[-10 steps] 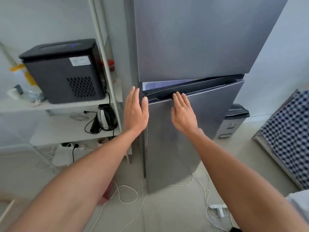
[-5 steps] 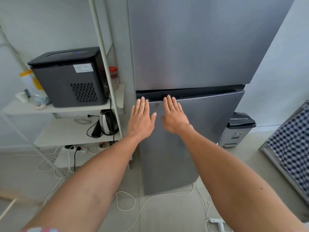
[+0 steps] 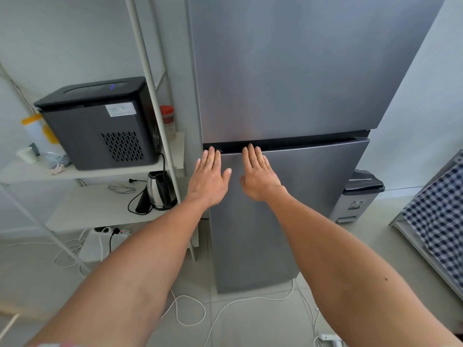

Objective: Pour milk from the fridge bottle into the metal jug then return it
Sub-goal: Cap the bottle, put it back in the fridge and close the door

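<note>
Both arms reach forward, left hand [image 3: 208,180] and right hand [image 3: 259,177] flat, fingers extended, apparently empty.

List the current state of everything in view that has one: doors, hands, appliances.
Lower fridge door: shut.
Upper fridge door: shut.
Left hand: open, flat on the lower door.
Right hand: open, flat on the lower door.
Black appliance: blue light on.
Bin: lid closed.

Fridge [image 3: 288,78] brushed matt metal; kettle [image 3: 157,191] glossy steel; checked cloth [image 3: 441,214].

Single head-worn wide-angle view, looking forward and down, close before the fridge [image 3: 288,96], shelf unit [image 3: 100,171] left of it.
</note>
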